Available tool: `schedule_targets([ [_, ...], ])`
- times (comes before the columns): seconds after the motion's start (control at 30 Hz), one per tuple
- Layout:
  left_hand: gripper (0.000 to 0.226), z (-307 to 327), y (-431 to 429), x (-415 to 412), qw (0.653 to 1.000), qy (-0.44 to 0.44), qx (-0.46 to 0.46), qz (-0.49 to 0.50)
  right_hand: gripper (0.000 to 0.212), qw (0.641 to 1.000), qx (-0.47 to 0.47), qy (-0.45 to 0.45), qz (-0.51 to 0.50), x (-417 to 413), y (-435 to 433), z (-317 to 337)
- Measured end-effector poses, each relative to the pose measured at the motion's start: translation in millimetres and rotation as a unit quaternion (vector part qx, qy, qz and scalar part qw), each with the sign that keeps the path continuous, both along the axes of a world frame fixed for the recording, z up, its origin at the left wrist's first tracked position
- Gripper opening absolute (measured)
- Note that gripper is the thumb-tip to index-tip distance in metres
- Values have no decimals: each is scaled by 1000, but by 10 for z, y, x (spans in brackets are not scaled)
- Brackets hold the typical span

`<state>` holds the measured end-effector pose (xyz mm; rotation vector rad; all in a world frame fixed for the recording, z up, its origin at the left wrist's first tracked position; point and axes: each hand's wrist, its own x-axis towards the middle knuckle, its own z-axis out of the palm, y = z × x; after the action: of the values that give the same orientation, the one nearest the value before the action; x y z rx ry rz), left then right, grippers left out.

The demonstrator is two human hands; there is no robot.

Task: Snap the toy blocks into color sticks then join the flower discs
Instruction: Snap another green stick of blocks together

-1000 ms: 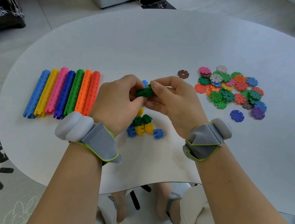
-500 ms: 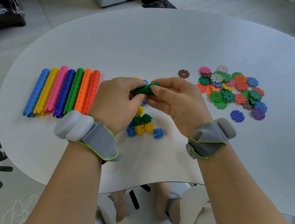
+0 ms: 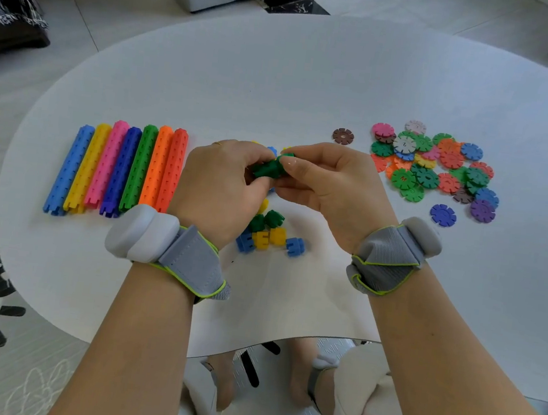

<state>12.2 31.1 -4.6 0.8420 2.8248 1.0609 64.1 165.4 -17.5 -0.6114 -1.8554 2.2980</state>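
While no box or tray shows anywhere, everything lies straight on the white table (image 3: 315, 84). At the left, 7 finished sticks (image 3: 116, 170) lie side by side, touching along their lengths: light blue, yellow, pink, dark blue, green, orange and red-orange, all pointing away from the person with a slight tilt to the right. The near end of the red-orange one is hidden behind the grey wrist band (image 3: 171, 246) on the left arm.

Just right of the sticks, the left hand (image 3: 220, 187) and the right hand (image 3: 333, 187) meet above the table, and both are closed on a short piece of green blocks (image 3: 268, 168), pinched from either side by fingertips and thumbs. How many blocks make up that piece cannot be told, since the fingers cover most of it. Under the hands sits a small heap of loose blocks (image 3: 267, 232) in green, yellow and blue, partly hidden by the left hand; a few more yellow and blue bits peek out behind the knuckles.

Further right, a single brown disc (image 3: 342, 136) lies alone. Beyond it a pile of flower discs (image 3: 433, 164) in pink, green, orange, red, blue, white and purple overlaps loosely, with 1 blue disc (image 3: 443, 214) set apart at its near edge. The right arm carries a second grey band (image 3: 394, 260).
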Motion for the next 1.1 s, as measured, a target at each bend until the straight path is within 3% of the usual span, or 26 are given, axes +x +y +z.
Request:
schedule_targets([
  [0.23,22,30,25,9,999,-8,28,19,14,1000,-16,9,9,8,11,-2],
  [0.5,32,15,17,-26,998,-1,-55,1,16,992,124,-17,19,-9,-40,-55],
  [0.63,32,19,-35,-87,998,-12,-60,28,30,969,242,-37,9,-40,-67,-136],
  [0.77,34,-2,-70,-110,996,-19,-74,34,12,954,295,-43,14,-36,24,-155],
  [0.9,34,-1,-79,-107,997,-24,-72,31,12,939,337,-41,51,-28,52,-132],
  [1.1,34,0,-78,-102,997,-25,-73,31,31,882,458,-67,90,-60,5,-169],
])
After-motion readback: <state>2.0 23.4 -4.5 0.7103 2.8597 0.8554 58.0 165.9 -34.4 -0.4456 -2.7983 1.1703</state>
